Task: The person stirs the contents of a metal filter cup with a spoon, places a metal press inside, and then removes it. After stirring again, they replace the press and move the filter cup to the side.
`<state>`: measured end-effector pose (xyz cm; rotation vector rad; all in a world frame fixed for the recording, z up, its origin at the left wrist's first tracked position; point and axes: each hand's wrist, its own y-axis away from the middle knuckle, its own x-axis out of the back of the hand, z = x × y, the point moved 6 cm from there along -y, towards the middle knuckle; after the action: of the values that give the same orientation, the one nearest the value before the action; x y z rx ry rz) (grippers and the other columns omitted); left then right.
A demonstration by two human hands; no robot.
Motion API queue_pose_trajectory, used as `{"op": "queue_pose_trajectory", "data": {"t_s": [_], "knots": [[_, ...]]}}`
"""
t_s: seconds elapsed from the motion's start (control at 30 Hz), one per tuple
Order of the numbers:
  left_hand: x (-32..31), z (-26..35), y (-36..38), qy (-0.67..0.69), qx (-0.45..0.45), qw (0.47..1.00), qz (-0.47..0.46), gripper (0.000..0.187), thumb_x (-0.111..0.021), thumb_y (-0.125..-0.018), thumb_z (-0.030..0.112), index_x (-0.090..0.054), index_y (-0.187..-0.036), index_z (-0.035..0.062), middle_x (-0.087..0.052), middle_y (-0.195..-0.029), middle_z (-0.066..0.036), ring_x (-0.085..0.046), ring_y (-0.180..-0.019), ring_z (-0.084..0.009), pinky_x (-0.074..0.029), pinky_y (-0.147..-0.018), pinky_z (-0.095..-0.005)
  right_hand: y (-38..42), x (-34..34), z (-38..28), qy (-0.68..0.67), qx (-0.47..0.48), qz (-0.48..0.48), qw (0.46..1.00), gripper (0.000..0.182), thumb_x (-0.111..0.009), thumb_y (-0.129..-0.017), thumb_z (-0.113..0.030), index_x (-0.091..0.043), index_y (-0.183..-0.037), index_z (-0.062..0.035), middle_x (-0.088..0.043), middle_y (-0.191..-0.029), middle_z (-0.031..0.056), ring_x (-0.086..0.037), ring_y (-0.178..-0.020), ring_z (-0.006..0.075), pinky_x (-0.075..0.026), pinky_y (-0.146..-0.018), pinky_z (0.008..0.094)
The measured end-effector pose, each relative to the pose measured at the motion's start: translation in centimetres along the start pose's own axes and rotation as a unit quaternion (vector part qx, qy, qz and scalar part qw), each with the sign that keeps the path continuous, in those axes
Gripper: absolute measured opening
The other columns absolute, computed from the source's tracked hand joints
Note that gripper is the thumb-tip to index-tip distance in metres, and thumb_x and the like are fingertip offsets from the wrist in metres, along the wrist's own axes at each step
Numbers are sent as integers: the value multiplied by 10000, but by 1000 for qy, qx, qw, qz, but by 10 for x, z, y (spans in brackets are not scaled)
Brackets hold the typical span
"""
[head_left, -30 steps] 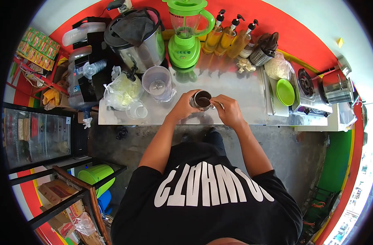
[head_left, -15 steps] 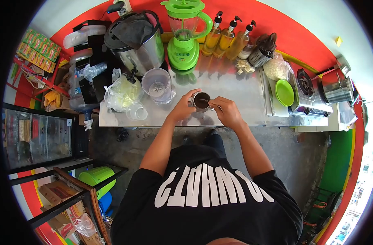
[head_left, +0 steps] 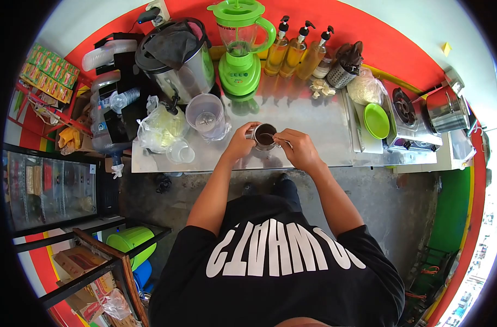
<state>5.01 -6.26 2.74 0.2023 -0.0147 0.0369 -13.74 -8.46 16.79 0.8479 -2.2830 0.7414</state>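
A small metal mug (head_left: 264,146) with dark brown liquid inside is over the front edge of the steel counter. My left hand (head_left: 241,143) is closed round its left side, at the handle. My right hand (head_left: 297,149) is pinched at the right rim, on what looks like a thin spoon dipping into the liquid; most of it is hidden by the fingers. Just left of the mug stands a clear plastic blender jug (head_left: 205,115), with a clear plastic cup (head_left: 180,152) beside it.
On the steel counter (head_left: 308,125), a green blender (head_left: 239,73), a large steel urn (head_left: 177,68) and several pump bottles (head_left: 295,56) line the back. A plastic bag (head_left: 161,132) lies left. A green bowl (head_left: 376,121) and a gas stove (head_left: 413,122) are at right.
The view has shifted slightly. Both hands remain at the mug, with the right fingers slightly changed in position at its rim.
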Motion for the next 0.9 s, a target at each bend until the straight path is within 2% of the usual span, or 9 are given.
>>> {"op": "queue_pose_trajectory", "data": {"t_s": [0.07,0.2,0.27,0.37,0.47,0.6,0.67,0.8,0.9], "knots": [[-1,8,7,22,7,1000,9,733,-574,-705,-107,-625,-1416,64,-658,-1374,-94,-642,-1253,-234,-510,-1066,-355,2,7,-2,-39,13,74,996,113,-725,-962,-37,-767,-1061,-2,-749,-959,151,-707,-811,376,-572,-730,425],[-2,9,10,26,-18,999,-14,763,-609,-710,-78,-608,-1456,83,-640,-1401,-100,-628,-1279,-238,-499,-1085,-357,4,-1,8,-34,-35,4,999,116,-715,-968,-32,-759,-1062,19,-752,-960,155,-718,-822,369,-572,-731,419],[-4,12,13,-2,-56,998,-26,811,-718,-700,-44,-587,-1491,81,-629,-1423,-110,-610,-1313,-250,-481,-1120,-365,2,9,5,-41,-19,63,997,119,-705,-981,-36,-757,-1064,33,-759,-962,171,-729,-828,359,-572,-733,405],[-10,19,12,7,-91,995,-42,871,-830,-670,-4,-576,-1501,64,-622,-1442,-116,-601,-1331,-255,-464,-1151,-374,3,5,12,-86,-80,46,992,123,-704,-987,-40,-760,-1065,37,-766,-962,188,-733,-809,353,-570,-729,399],[-8,12,7,-15,-109,993,-37,893,-878,-652,12,-577,-1491,43,-632,-1432,-118,-606,-1327,-249,-457,-1165,-377,5,-2,27,-87,-116,48,988,129,-710,-994,-57,-764,-1060,39,-769,-941,202,-738,-790,347,-570,-721,395],[-9,21,11,-11,-104,994,-44,884,-871,-652,-11,-583,-1486,37,-651,-1400,-116,-617,-1306,-232,-455,-1168,-373,-1,2,15,-77,-83,81,990,144,-712,-999,-76,-763,-1058,45,-767,-909,205,-741,-781,346,-568,-707,397],[-12,23,11,23,-78,995,-56,864,-871,-658,-38,-589,-1473,27,-665,-1383,-106,-624,-1290,-216,-459,-1159,-360,-4,-4,20,-78,-93,38,992,157,-711,-1004,-95,-764,-1058,43,-768,-913,207,-743,-790,352,-568,-710,406],[-8,24,12,-15,-91,995,-41,849,-869,-671,-64,-588,-1467,25,-661,-1398,-94,-624,-1284,-201,-469,-1146,-350,-6,-2,29,-87,-130,52,986,157,-704,-1004,-95,-768,-1059,37,-771,-951,205,-733,-796,375,-568,-727,416],[-11,29,17,8,-84,995,-46,836,-871,-690,-65,-582,-1469,25,-668,-1393,-91,-626,-1286,-197,-473,-1143,-348,-7,4,17,-75,-82,63,992,149,-705,-995,-87,-764,-1058,34,-768,-971,192,-720,-809,387,-567,-741,420]]}}
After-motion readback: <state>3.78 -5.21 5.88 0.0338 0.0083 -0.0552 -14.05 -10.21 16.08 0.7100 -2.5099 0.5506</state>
